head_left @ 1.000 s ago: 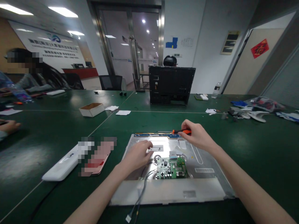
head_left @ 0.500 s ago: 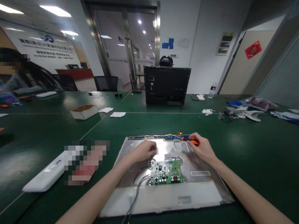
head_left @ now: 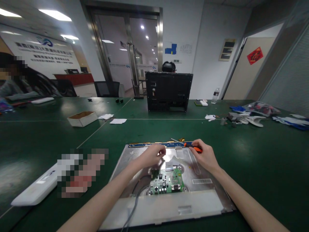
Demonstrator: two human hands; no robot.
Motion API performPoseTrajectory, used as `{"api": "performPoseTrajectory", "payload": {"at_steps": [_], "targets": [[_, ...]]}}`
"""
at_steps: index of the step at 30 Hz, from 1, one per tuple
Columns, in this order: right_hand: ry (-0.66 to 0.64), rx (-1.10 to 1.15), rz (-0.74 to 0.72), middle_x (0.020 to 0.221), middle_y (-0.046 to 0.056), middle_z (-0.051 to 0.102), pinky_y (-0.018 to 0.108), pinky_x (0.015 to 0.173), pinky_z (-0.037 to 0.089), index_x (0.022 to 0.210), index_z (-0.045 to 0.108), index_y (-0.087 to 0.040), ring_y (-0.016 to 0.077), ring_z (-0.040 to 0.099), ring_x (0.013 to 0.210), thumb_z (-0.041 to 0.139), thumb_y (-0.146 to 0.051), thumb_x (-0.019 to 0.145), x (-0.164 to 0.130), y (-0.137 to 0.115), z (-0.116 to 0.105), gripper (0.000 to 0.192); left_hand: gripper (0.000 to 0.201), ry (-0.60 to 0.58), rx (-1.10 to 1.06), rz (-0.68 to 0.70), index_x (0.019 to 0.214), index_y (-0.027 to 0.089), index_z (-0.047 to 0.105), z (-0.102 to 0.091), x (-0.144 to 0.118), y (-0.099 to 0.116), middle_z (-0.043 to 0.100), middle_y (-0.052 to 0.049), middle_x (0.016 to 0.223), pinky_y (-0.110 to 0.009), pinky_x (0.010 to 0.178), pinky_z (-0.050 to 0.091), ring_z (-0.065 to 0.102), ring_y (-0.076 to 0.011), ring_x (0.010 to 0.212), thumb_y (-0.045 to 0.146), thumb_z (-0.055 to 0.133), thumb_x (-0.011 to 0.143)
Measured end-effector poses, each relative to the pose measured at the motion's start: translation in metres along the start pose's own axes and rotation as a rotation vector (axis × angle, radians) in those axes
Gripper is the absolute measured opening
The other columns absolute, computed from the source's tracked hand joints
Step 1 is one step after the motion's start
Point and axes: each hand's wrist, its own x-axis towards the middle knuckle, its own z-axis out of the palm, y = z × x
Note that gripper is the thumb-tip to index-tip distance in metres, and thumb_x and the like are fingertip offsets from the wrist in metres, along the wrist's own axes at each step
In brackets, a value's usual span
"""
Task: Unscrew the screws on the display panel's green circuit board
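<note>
Lying face-down on the green table (head_left: pixel 253 154), a metal panel (head_left: pixel 207 190) serves as landmark. Left of the panel, a white case (head_left: pixel 33 191) is seen; well beyond its far-left corner, a cardboard box (head_left: pixel 82 118). Over the panel's far middle, the left hand (head_left: pixel 151 156) is held with fingers curled loosely; whether anything is pinched cannot be told. Near the panel's centre, a green board (head_left: pixel 167 183) is mounted, with a grey cable (head_left: pixel 132 209) led toward the near edge. At the panel's far edge, an orange-handled screwdriver (head_left: pixel 195 148) is gripped in the closed right hand (head_left: pixel 205 158). Beyond the panel, a black chassis (head_left: pixel 167 91) stands upright.
</note>
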Motion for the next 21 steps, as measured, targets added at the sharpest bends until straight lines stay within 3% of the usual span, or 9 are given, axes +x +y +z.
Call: {"api": "performPoseTrajectory", "payload": {"at_steps": [6,11,21], "targets": [[0.023,0.027,0.01,0.081,0.003,0.069,0.029,0.069,0.05,0.087,0.055,-0.023,0.0204,0.067,0.075,0.057,-0.036,0.084,0.0,0.002,0.0,0.014,0.012,-0.106,-0.11,0.225,0.082,0.015,0.067,0.012,0.012,0.029,0.067,-0.003,0.081,-0.022,0.067,0.04,0.059,-0.0158,0.074,0.007,0.058,0.079],[0.015,-0.016,-0.004,0.08,0.003,0.068,0.029,0.068,0.05,0.086,0.054,-0.023,0.0204,0.066,0.074,0.056,-0.036,0.085,-0.001,0.002,0.0,0.013,0.004,-0.153,-0.1,0.259,0.08,0.016,0.069,0.025,0.015,0.036,0.068,-0.002,0.077,-0.022,0.063,0.039,0.058,-0.0153,0.07,0.012,0.066,0.079],[0.01,-0.028,-0.037,0.081,0.004,0.068,0.029,0.069,0.051,0.086,0.057,-0.022,0.0194,0.066,0.073,0.055,-0.037,0.085,-0.003,-0.002,-0.001,0.015,0.005,-0.083,-0.045,0.288,0.078,0.017,0.066,0.04,0.007,0.039,0.065,-0.002,0.079,-0.023,0.062,0.037,0.059,-0.0169,0.073,0.013,0.065,0.08]]}}
